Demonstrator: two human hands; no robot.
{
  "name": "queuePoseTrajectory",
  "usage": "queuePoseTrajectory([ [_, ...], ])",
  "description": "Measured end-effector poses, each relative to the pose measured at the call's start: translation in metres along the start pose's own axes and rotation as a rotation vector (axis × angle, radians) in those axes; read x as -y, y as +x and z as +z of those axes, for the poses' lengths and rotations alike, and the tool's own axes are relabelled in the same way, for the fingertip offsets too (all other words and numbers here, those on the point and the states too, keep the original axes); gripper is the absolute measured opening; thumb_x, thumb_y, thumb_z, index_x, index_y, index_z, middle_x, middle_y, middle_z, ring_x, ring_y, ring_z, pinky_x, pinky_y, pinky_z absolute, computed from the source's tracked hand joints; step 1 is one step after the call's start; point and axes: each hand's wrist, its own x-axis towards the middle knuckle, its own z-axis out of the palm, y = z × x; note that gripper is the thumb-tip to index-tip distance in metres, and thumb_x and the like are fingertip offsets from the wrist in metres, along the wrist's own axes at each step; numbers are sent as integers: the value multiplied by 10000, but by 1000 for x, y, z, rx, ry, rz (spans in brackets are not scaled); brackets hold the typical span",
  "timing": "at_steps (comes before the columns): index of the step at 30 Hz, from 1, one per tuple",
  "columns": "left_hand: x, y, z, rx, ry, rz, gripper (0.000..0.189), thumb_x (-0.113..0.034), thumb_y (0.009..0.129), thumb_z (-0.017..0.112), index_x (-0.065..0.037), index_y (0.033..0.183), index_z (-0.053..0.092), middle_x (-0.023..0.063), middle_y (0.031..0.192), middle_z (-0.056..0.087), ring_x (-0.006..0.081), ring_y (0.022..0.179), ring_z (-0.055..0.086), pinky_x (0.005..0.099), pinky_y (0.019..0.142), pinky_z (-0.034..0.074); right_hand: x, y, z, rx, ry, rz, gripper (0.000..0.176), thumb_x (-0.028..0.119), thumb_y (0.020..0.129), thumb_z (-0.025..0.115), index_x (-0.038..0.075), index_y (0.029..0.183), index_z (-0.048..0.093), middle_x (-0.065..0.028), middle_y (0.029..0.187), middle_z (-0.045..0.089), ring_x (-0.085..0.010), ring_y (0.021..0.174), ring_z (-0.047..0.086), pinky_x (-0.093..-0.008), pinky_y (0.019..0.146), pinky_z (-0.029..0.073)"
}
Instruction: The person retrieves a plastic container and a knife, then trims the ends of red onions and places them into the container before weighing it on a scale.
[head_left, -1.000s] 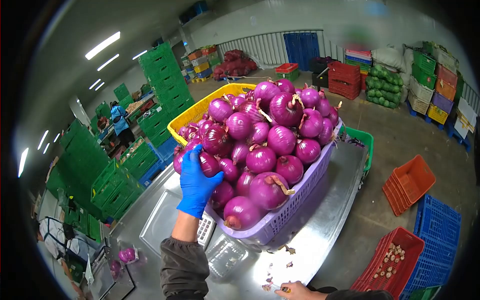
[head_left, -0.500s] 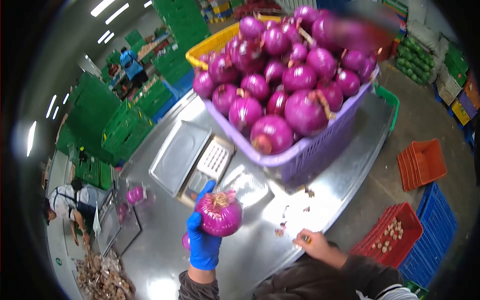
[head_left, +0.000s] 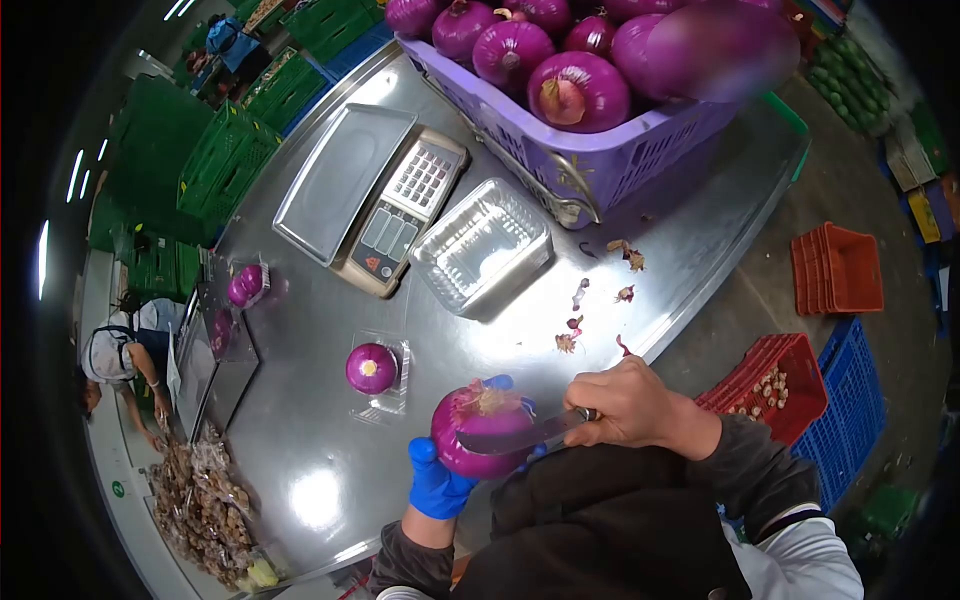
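Observation:
My left hand (head_left: 440, 488), in a blue glove, is wrapped around a large red onion (head_left: 488, 460) with its dry, papery end turned up. In my bare right hand (head_left: 635, 405) is a knife (head_left: 515, 436), gripped by the handle, its blade lying across the onion in this view. Left of them, a second red onion (head_left: 372, 368) with a pale cut end sits in a clear plastic tray (head_left: 402, 385). Scraps of onion skin (head_left: 566, 343) are scattered on the metal table (head_left: 330, 440) beyond my right hand.
A purple crate (head_left: 560, 160) heaped with red onions stands at the back, near an empty clear container (head_left: 482, 250) and a scale (head_left: 400, 210). Red crates (head_left: 780, 370) and a blue one (head_left: 850, 400) are on the floor at right. Another person (head_left: 125, 355) works at left.
My left hand has brought the onion right, close to my right hand. The knife now lies across the onion. My view has tilted down, showing more of the table and the trayed onion.

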Motion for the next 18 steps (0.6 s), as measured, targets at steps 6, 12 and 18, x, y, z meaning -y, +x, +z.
queuePoseTrajectory([
  [6,4,-8,6,54,-11,-95,1202,-746,579,735,77,1359,337,262,1213,534,461,848,642,445,603,580,-3,-3,14,-2,-52,-19,493,550,888,565,97,704,514,-36,580,486,-227,476,546,-338,419,400],
  [12,15,-11,1,102,-186,-211,1215,-821,569,662,46,1365,358,310,1104,557,409,634,635,392,433,510,9,2,11,11,-93,-69,506,547,875,580,94,677,471,-45,590,450,-226,473,529,-340,417,393],
  [18,26,-12,2,415,-514,-463,1171,-850,610,603,-9,1386,351,330,1161,509,418,741,625,446,553,536,10,-2,6,-8,-144,-128,513,568,873,572,121,645,466,-32,564,435,-211,445,506,-318,401,387],
])
